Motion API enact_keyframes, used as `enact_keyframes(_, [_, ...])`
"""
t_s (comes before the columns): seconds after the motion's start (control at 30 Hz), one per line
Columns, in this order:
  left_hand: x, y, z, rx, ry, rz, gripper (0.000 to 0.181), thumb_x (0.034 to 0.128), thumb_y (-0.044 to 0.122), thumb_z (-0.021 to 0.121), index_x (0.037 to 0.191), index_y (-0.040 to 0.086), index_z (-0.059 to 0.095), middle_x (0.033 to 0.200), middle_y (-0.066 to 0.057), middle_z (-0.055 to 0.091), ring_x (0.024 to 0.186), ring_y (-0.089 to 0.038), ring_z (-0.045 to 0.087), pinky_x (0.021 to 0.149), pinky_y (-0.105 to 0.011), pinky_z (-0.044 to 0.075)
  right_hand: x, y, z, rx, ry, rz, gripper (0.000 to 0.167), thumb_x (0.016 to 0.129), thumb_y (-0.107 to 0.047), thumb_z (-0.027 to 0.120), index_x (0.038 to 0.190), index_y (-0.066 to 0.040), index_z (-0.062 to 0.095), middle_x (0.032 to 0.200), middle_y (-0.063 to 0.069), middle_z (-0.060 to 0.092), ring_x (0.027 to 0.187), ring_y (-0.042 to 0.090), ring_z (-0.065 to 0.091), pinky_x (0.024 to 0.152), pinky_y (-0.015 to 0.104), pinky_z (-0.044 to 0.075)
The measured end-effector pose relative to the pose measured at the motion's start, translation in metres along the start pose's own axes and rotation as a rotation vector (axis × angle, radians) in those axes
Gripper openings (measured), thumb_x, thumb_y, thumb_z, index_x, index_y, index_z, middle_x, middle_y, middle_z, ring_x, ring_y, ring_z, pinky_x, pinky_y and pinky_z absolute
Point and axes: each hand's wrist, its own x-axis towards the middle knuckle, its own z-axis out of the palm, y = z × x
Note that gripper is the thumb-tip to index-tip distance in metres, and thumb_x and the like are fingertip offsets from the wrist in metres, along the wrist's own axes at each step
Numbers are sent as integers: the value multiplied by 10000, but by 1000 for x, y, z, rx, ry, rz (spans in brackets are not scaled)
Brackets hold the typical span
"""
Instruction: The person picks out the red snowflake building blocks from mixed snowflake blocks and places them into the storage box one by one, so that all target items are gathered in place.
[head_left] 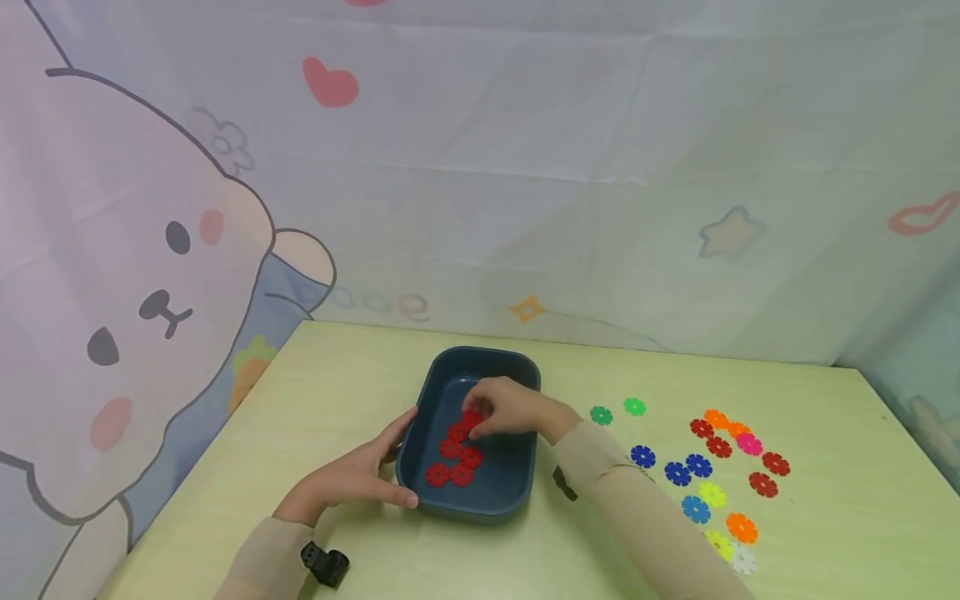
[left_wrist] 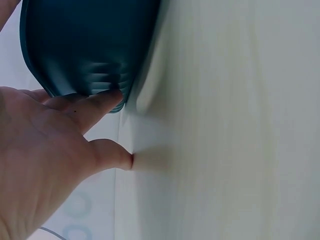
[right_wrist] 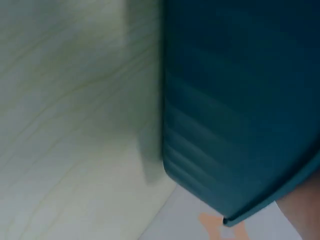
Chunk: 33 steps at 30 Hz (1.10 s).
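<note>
A dark blue plastic bin stands on the table with several red snowflake discs on its floor. My left hand lies along the bin's left side, fingers extended against the outer wall; in the left wrist view, that hand shows its fingers touching the ribbed wall. Reaching over the right rim, my right hand pinches a red snowflake disc between curled fingers and thumb, inside the bin. In the right wrist view the bin's outer wall hides those fingers.
Loose snowflake discs lie on the table to the right: green, dark blue, light blue, yellow, orange, white, pink and dark red. A printed cloth hangs behind the table.
</note>
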Motion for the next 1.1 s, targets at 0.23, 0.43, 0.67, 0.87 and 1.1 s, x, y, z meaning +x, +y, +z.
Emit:
enact_keyframes(0.23, [-1,-1,1,-6,-5,3,1142,808,253,799,1561,159,-55,1596,-189,103,1416,-466,200,1103,-601,241,3,-4,8,-49,-67,72,264,779,-155,807,1005,-92,686,870,-4,598,757,103,532,701,241,458])
enact_keyframes(0.43, [-2,-2,1,-6,-5,4,1138,811,251,797,1561,170,-54,1595,-189,109,1416,-461,208,1102,-596,249,6,-3,11,-96,-98,99,241,775,-164,807,981,-119,689,878,-41,598,809,108,540,747,261,464])
enact_keyframes(0.67, [-2,-2,1,-2,-4,4,1138,812,251,796,1561,168,-56,1599,-181,100,1417,-462,202,1104,-600,243,10,0,16,-130,-138,124,249,767,-150,811,989,-125,701,880,-55,628,834,109,550,785,269,477])
enact_keyframes(0.87, [-1,-1,2,-5,-6,6,1141,809,251,798,1561,162,-56,1601,-176,90,1423,-458,188,1108,-600,233,10,1,17,-114,-161,168,262,766,-150,815,1003,-127,708,888,-50,632,838,111,554,788,278,484])
enact_keyframes(1.1, [0,-1,1,-15,-6,3,1141,808,246,799,1561,172,-55,1599,-181,99,1417,-463,201,1100,-600,249,10,0,17,-126,-171,170,263,770,-133,812,1013,-122,711,900,-52,637,843,105,554,794,266,483])
